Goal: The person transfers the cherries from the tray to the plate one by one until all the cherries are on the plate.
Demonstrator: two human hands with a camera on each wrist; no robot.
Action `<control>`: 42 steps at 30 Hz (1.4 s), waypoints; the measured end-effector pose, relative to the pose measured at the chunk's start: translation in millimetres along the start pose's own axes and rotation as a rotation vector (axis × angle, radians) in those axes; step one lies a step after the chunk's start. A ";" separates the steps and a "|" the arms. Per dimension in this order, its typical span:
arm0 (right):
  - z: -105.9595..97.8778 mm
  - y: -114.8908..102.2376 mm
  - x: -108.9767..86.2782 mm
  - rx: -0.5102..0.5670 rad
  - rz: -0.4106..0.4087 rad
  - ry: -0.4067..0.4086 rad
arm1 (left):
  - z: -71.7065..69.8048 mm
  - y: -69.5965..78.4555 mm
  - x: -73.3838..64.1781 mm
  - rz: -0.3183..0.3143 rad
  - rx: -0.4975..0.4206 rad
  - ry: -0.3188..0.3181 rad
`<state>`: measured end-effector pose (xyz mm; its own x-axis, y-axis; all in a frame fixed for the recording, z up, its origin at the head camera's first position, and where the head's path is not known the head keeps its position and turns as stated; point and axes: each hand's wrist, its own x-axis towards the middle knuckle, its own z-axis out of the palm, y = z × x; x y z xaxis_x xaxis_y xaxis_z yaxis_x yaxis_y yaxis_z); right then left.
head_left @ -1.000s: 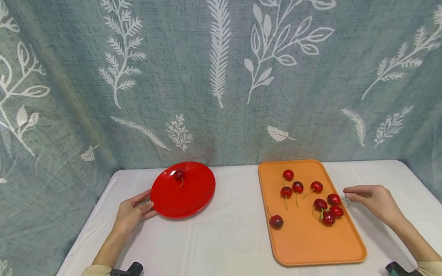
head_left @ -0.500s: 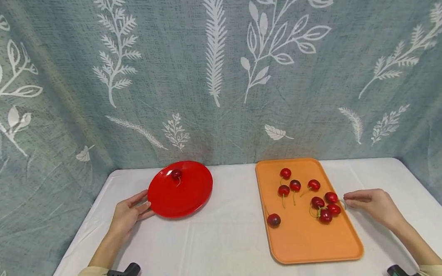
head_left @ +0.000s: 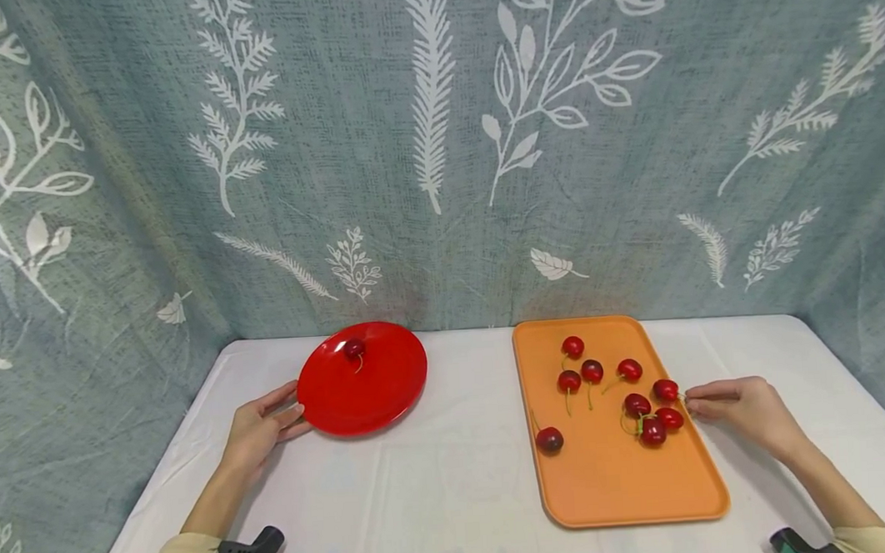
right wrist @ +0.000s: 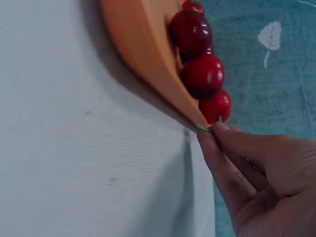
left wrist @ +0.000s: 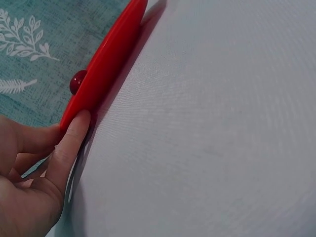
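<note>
My left hand [head_left: 251, 433] grips the left rim of a round red plate [head_left: 374, 397], thumb and fingers at its edge. One dark red cherry [head_left: 354, 348] with its stem lies near the plate's far side. At the right edge of an orange tray [head_left: 611, 485], my right hand [head_left: 750, 411] pinches the stem of a red cherry [head_left: 665, 390]. In the right wrist view that green stem [right wrist: 204, 130] shows between thumb and fingertip, and its cherry [right wrist: 216, 106] sits right by the tray's rim.
Several more cherries lie on the tray: a cluster beside the pinched one [head_left: 652, 432], others towards the far end [head_left: 569, 382], and a lone cherry [head_left: 549, 440] by the left rim. A white cloth [head_left: 453, 476] covers the table. Behind hangs a teal leaf-patterned curtain [head_left: 376, 146].
My right hand has come slightly nearer the tray, and its fingertips have taken hold of the cherry's stem. That cherry has shifted slightly towards the far side. The left hand stays at the plate.
</note>
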<state>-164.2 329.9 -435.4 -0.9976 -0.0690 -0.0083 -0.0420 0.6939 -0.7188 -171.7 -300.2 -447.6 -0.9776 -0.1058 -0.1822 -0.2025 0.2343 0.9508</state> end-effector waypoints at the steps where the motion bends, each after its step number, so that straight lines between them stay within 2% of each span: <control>1: -1.4 -0.6 0.2 0.014 0.021 -0.004 | 0.1 -0.3 0.1 0.002 -0.001 -0.002; 5: -7.3 -1.2 3.0 0.109 0.087 -0.035 | 0.4 -1.4 0.2 0.005 -0.007 -0.002; 8: -9.7 -0.2 6.1 0.263 0.127 -0.059 | 0.7 -1.8 0.1 0.004 -0.011 0.002; 10: -10.8 1.1 8.3 0.386 0.147 -0.079 | 1.1 -2.0 0.1 0.003 -0.014 0.003; 16: -9.6 4.3 13.6 0.881 0.263 -0.194 | 2.1 -3.2 0.6 0.002 -0.014 0.002; 18: -7.7 3.9 15.1 0.964 0.288 -0.208 | 2.5 -3.6 1.1 0.001 -0.018 0.002; 21: -3.8 0.9 17.5 0.996 0.309 -0.198 | 2.8 -3.5 1.7 -0.003 -0.025 -0.001; 26: 5.6 -8.9 21.5 0.969 0.295 -0.176 | 1.6 -2.2 1.5 -0.010 -0.020 -0.005; 31: 15.3 -24.7 25.3 0.926 0.251 -0.179 | 0.7 -1.7 0.8 -0.020 -0.011 0.007; 38: 30.3 -49.1 32.2 0.968 0.155 -0.123 | -1.2 -3.2 0.1 -0.024 -0.025 0.022; 42: 38.9 -61.1 38.4 1.004 0.154 -0.085 | 0.5 -1.8 0.6 -0.018 -0.029 0.013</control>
<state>-197.8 256.9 -418.8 -0.9794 -0.1073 -0.1711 0.1912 -0.2194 -0.9567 -171.9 -300.2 -449.6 -0.9730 -0.1221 -0.1958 -0.2177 0.2041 0.9544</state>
